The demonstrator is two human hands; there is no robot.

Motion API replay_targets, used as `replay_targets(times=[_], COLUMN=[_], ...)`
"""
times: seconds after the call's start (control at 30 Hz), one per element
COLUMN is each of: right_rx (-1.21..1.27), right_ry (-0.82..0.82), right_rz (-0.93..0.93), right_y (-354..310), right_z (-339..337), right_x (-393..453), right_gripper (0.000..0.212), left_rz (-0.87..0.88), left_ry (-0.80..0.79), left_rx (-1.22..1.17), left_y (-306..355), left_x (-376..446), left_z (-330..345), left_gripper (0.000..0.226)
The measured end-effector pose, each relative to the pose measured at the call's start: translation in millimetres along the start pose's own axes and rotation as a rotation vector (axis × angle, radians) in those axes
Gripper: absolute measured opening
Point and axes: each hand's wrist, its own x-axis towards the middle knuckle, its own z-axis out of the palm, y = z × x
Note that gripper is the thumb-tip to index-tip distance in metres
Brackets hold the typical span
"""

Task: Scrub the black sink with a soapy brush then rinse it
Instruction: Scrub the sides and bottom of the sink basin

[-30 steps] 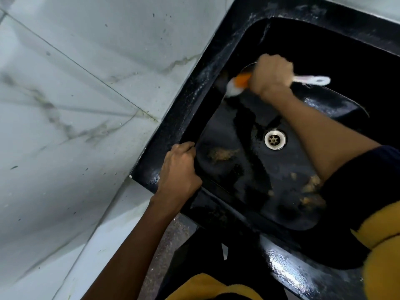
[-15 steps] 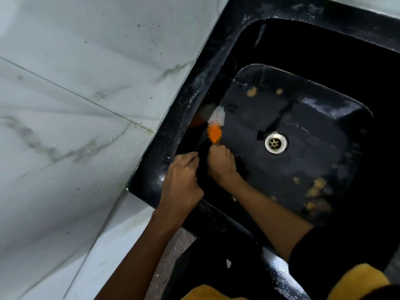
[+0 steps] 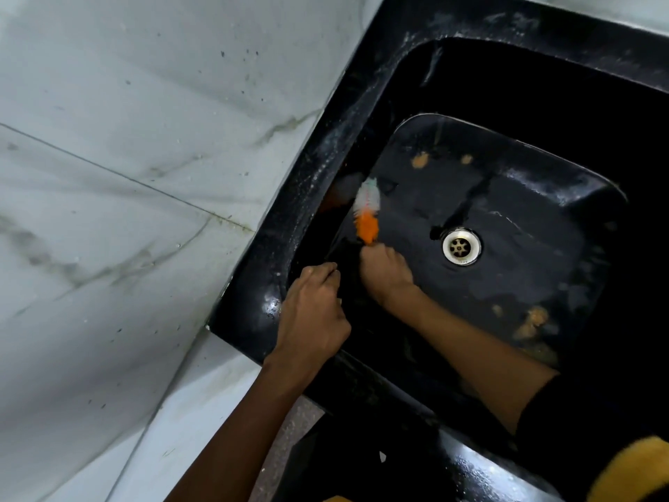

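**A:** How far along are you with the sink [image 3: 362, 114]?

**B:** By my reckoning, partway through the scrub, and the rinse not begun. I take the drain [image 3: 461, 246] as my landmark. The whole basin floor around it is wet and glossy, but I see little lather on it, and no water running anywhere in view.

**A:** What's left dirty?

**B:** Tan patches of grime [image 3: 530, 326], off to the drain's right and nearer me, look untouched. Two smaller spots [image 3: 420, 160] sit beyond the drain, toward the far wall. Those all need the brush yet, I judge.

**A:** And your hands?

**B:** My left hand [image 3: 313, 313] is planted on the rim, to the drain's left and nearer me, fingers curled over the inner edge to brace; that grip is closed on the rim itself. My right hand [image 3: 385, 271] is down inside the basin, just left of the drain, its grip clamped around the brush handle, which my fist hides.

**A:** Where's the brush working?

**B:** The brush [image 3: 366, 213] pokes out past my right fist, orange bristles nearest the hand and white at the tip, pointing away from me. It lies left of the drain, at the foot of the left wall; it's blurred, so I can't swear the tip is touching.

**A:** So what remains?

**B:** The right side and far end, then the full rinse.
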Motion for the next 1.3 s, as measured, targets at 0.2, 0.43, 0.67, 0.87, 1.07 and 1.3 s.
replay_targets(times=[0.2,0.43,0.67,0.87,1.07,1.3], right_rx=[-0.021,-0.12,-0.186,-0.226,-0.324,-0.334], right_ry=[0.206,0.11,0.274,0.21,0.127,0.352], right_rz=[0.227,0.015,0.248,0.241,0.061,0.374], right_y=[60.4,46.9,116.9,134.1,105.1,159.9], right_z=[-51.0,-23.2,-56.5,-65.8,-66.9,-117.9], right_x=[74.1,28.9,46.9,38.6,49.0,68.0], right_gripper=[0.028,0.026,0.029,0.028,0.028,0.032], left_rz=[-0.018,-0.028,-0.042,0.004,0.059,0.083], left_ry=[-0.016,-0.083,-0.025,-0.032,-0.031,-0.063], left_rx=[0.048,-0.015,-0.074,-0.064,0.013,0.035], left_y=[6.5,15.9,14.6,17.5,17.8,19.3], left_x=[2.0,20.8,19.2,17.2,18.0,17.9], left_z=[2.7,10.7,17.2,13.7,16.0,16.7], left_gripper=[0.054,0.066,0.072,0.082,0.095,0.099])
